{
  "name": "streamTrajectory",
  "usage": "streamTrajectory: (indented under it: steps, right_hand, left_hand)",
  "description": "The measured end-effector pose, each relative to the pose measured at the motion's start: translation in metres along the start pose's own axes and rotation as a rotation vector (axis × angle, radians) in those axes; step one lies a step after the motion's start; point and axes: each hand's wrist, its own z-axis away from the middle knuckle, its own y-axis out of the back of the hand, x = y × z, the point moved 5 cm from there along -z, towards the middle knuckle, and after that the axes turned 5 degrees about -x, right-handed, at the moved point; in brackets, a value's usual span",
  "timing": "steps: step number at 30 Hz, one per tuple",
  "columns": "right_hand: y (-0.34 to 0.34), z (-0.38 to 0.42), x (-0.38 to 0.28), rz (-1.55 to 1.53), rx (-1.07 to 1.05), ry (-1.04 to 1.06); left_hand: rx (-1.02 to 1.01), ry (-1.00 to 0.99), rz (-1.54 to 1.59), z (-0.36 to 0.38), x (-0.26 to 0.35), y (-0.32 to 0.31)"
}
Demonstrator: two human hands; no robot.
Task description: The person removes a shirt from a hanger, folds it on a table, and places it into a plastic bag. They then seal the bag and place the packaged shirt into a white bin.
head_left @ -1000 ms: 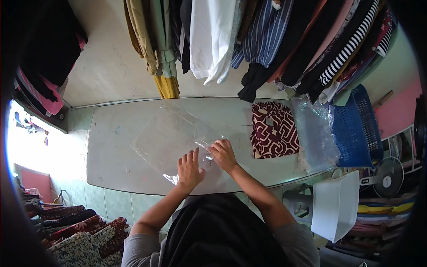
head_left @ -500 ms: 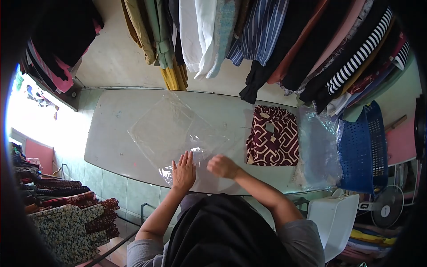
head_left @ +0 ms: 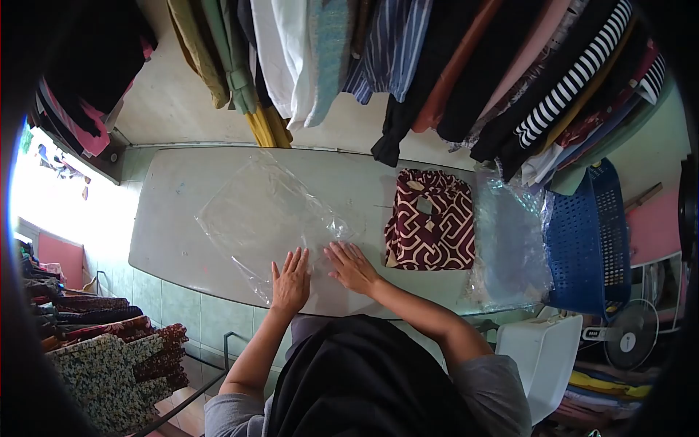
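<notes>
A clear plastic bag lies spread on the grey table, turned at a slant. My left hand rests flat on the bag's near part, fingers stretched out. Beside it, my right hand lies with fingers spread at the bag's right corner; nothing is in it. To the right of that hand sits a folded maroon and cream patterned garment. A stack of clear plastic bags lies just past the garment.
A blue perforated basket stands at the table's right end, with a white plastic bin below it. Many clothes hang along the wall. A fan is at lower right, and patterned clothes hang at lower left.
My right hand has gone from a closed fist to flat with spread fingers. My left hand stays flat near the bag's lower edge. The whole view has shifted slightly.
</notes>
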Motion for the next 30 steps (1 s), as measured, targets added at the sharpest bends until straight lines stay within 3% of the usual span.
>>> streamTrajectory:
  steps: [2,4,6,8,9,10,13,19,21,23,26,30]
  right_hand:
    - [0.008,0.007,0.008,-0.047,0.061,0.002]
    - [0.014,0.026,0.016,-0.222,-0.023,0.153]
    - [0.041,0.06,0.032,-0.143,0.144,0.168]
    - [0.075,0.093,0.052,-0.037,0.123,0.009]
    - [0.072,0.119,0.071,0.022,0.279,-0.036]
    - [0.073,0.135,0.087,0.103,0.163,-0.189]
    - [0.084,0.167,0.112,0.307,0.201,-0.334]
    - [0.045,0.144,0.138,0.312,-0.05,-0.359]
    - [0.061,0.12,0.107,0.283,0.047,-0.283]
    - [0.067,0.098,0.076,0.044,-0.205,-0.467]
    - [0.062,0.072,0.034,-0.207,-0.256,-0.501]
    - [0.048,0.036,0.027,-0.367,-0.267,-0.335]
  left_hand:
    - [-0.017,0.007,0.097,-0.002,0.0,0.006]
    - [-0.054,0.005,0.167,-0.005,-0.005,0.003]
    - [-0.089,0.011,0.25,-0.008,-0.008,0.0]
    - [-0.089,0.025,0.287,-0.01,-0.009,-0.001]
    - [-0.092,0.04,0.322,-0.011,-0.01,-0.002]
    - [-0.087,0.044,0.328,-0.012,-0.01,-0.003]
    - [-0.057,0.068,0.422,-0.018,-0.019,-0.008]
    - [0.0,0.05,0.528,-0.032,-0.028,-0.012]
    - [0.02,0.055,0.543,-0.034,-0.023,-0.006]
    - [0.025,0.058,0.545,-0.038,-0.022,-0.002]
    - [0.046,0.056,0.554,-0.043,-0.021,0.002]
    - [0.061,0.052,0.562,-0.045,-0.022,0.004]
